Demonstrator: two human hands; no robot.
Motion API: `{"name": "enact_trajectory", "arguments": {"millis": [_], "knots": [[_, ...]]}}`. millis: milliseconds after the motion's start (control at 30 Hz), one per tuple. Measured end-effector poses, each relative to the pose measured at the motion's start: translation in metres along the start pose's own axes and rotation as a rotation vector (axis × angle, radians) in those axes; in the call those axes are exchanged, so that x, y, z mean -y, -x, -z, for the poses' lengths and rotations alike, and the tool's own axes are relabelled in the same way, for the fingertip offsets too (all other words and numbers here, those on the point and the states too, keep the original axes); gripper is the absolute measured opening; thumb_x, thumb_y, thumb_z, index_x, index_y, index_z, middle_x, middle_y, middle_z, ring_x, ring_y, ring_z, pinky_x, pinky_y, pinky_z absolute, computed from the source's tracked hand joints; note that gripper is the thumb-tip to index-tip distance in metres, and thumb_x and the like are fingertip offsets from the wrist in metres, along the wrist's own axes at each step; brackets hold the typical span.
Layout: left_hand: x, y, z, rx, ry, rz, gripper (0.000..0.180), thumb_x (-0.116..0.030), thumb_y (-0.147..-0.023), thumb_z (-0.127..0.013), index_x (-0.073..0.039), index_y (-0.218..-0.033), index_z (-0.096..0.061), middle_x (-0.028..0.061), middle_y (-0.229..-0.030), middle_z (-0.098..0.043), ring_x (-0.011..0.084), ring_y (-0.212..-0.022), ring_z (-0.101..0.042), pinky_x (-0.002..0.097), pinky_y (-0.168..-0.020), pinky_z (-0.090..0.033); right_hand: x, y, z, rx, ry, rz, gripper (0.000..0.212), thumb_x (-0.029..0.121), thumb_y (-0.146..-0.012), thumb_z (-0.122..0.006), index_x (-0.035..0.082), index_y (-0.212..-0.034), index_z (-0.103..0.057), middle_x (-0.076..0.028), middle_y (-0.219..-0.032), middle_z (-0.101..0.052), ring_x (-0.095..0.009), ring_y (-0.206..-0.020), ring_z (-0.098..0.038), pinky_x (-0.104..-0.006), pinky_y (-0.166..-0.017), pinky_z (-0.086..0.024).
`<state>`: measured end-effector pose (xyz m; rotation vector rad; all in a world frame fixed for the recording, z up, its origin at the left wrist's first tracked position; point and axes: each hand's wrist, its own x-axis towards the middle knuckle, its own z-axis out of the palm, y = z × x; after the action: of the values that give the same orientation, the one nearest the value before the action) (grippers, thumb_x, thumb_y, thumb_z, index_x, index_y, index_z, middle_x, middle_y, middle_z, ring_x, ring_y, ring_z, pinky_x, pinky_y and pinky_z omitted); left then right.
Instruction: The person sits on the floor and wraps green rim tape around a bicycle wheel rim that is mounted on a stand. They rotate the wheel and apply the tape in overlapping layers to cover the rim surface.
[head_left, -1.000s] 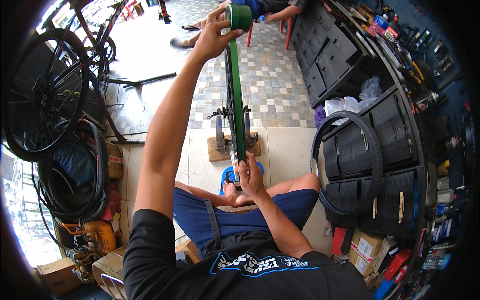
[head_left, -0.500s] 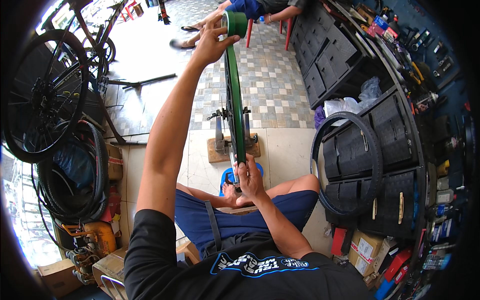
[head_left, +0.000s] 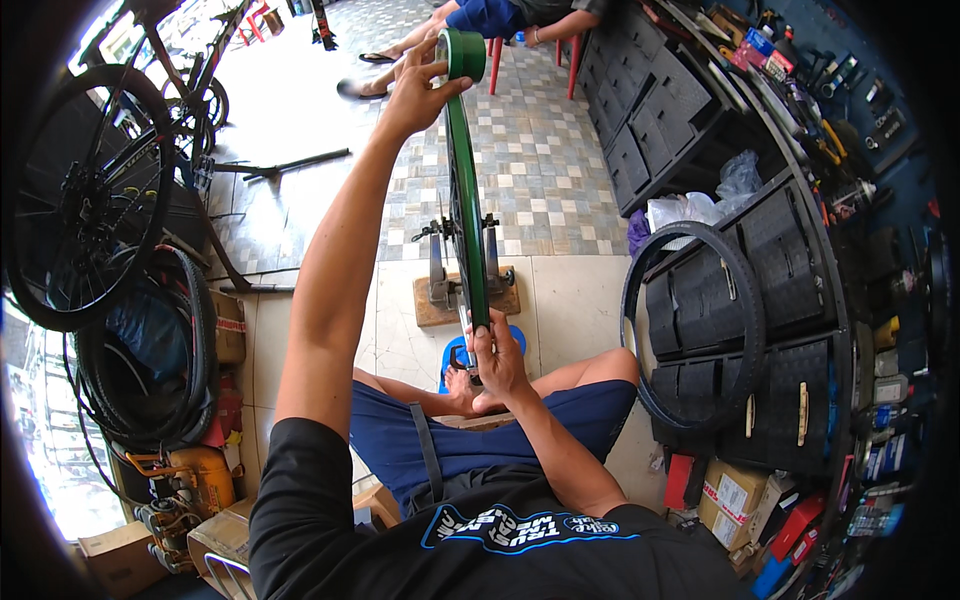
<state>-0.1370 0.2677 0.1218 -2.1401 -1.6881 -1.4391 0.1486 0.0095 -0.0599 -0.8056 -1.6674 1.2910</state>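
A bicycle wheel stands upright, edge toward me, in a truing stand (head_left: 438, 270) on a wooden base. A strip of green tape (head_left: 465, 190) runs along its rim. At the far top of the wheel, my left hand (head_left: 418, 92) grips the roll of green tape (head_left: 464, 54), with the strip leading from it down the rim. My right hand (head_left: 500, 355) is closed around the near end of the rim, its thumb on the rim's outer face by the tape. The wheel's spokes are mostly hidden in this edge-on view.
A loose black tire (head_left: 748, 330) leans on dark drawers at the right. Bicycles with a black wheel (head_left: 85, 195) and stacked tires (head_left: 200, 350) crowd the left. Beyond the wheel another person sits on a red stool (head_left: 574, 68). Cardboard boxes (head_left: 730, 500) lie lower right.
My left hand and the tape roll have shifted slightly left and nearer. My right hand keeps its grip at the near end of the rim.
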Motion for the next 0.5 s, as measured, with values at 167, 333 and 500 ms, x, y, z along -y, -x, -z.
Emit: {"name": "enact_trajectory", "arguments": {"millis": [167,333,500], "knots": [[-0.004,0.003,-0.004,0.022,-0.019,0.036,0.037,-0.042,-0.091,-0.079,-0.014,-0.116,-0.081,0.0172,-0.161,-0.037,0.0393,-0.149,-0.034,0.0514,-0.115,-0.041,0.005,-0.001,0.001,-0.008,0.005,0.002,0.028,0.027,-0.113,-0.044,0.007,-0.131,-0.052,-0.001,-0.089,-0.06,-0.009,-0.076,-0.058,-0.0253,-0.069,-0.049],[0.004,0.006,-0.01,0.031,0.019,0.071,0.042,-0.044,-0.09,-0.079,-0.011,-0.116,-0.08,0.0183,-0.162,-0.037,0.04,-0.149,-0.032,0.0515,-0.119,-0.036,0.007,0.0,0.001,-0.003,0.003,-0.015,0.029,0.028,-0.113,-0.044,0.007,-0.131,-0.052,-0.001,-0.089,-0.061,-0.009,-0.075,-0.058,-0.0256,-0.068,-0.049],[0.004,0.008,-0.013,0.043,0.043,0.115,0.044,-0.045,-0.09,-0.079,-0.01,-0.115,-0.08,0.0178,-0.163,-0.036,0.0401,-0.149,-0.032,0.0521,-0.118,-0.037,0.002,0.0,0.001,-0.009,0.01,0.003,0.029,0.029,-0.113,-0.044,0.007,-0.131,-0.052,-0.001,-0.089,-0.061,-0.009,-0.075,-0.058,-0.0255,-0.068,-0.049]]}}
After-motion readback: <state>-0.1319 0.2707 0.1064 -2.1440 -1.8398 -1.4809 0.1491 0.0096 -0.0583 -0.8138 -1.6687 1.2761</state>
